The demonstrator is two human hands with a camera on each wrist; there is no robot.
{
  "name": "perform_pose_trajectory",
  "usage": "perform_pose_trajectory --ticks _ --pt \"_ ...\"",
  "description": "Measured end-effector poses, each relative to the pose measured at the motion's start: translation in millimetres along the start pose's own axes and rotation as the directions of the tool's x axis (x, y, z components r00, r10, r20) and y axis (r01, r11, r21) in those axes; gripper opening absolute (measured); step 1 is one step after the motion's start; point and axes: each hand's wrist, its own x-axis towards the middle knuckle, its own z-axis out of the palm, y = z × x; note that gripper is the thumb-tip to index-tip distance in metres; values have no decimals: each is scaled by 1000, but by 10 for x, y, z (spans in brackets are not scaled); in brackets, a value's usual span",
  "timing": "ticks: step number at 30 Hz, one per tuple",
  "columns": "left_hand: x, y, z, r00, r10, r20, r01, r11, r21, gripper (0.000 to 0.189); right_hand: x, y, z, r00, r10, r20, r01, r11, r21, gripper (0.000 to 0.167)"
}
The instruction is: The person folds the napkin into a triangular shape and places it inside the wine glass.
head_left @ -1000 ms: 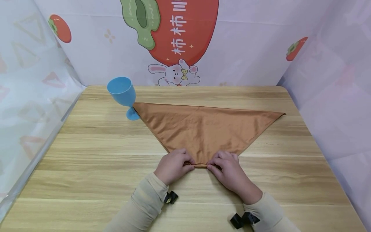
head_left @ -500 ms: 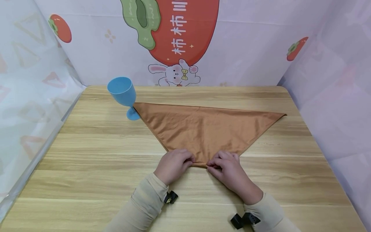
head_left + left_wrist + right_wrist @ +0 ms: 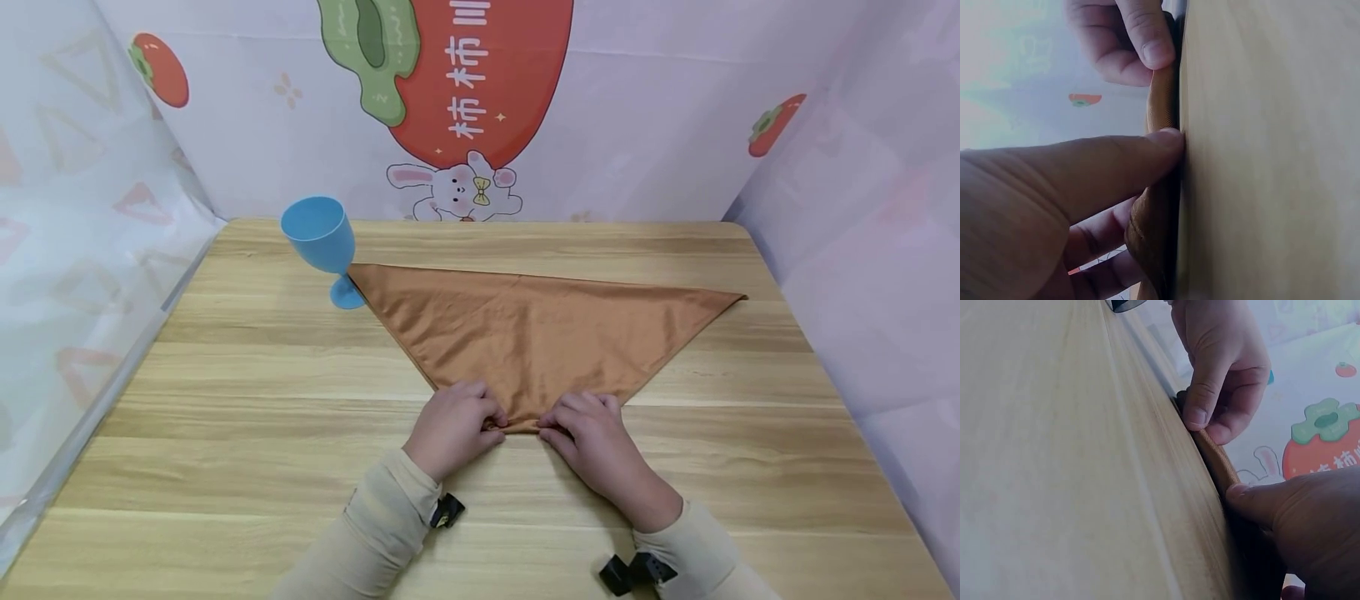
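A brown satin cloth napkin (image 3: 540, 333) lies on the table as a wide triangle, its long edge at the back and its near point turned up into a narrow fold. My left hand (image 3: 457, 429) pinches the left part of that near fold between thumb and fingers. Close by on the right, my right hand (image 3: 596, 442) pinches the same folded edge. Between the thumbs a short stretch of the fold shows, and in the left wrist view the napkin edge (image 3: 1161, 103) stands as a thin roll. The fingertips are partly hidden behind the fold.
A blue plastic goblet (image 3: 318, 233) stands at the back left, its foot beside the napkin's left corner. The wooden table (image 3: 225, 467) ends at a printed white backdrop (image 3: 637, 125), with similar sheets at both sides.
Both hands stay at the near fold, with small shifts of the left thumb and fingers along it. The whole head view has shifted slightly; the goblet stays put.
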Motion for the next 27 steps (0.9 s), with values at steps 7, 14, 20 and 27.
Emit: perform_pose_trajectory --ticks 7,14,20,27 --pt "2 15 18 999 32 -25 -31 998 62 10 -10 -16 -11 1000 18 5 -19 1000 11 15" --pt "-8 6 9 998 19 -59 -15 997 70 7 -6 -32 -25 999 48 13 -48 999 -4 15" --pt "-15 -8 7 998 -43 -53 46 998 50 9 -6 -49 -38 997 76 34 -75 997 -18 13" --pt "-4 -11 2 998 -63 -16 63 996 55 10 -5 -55 -58 994 98 56 -96 995 -42 14"
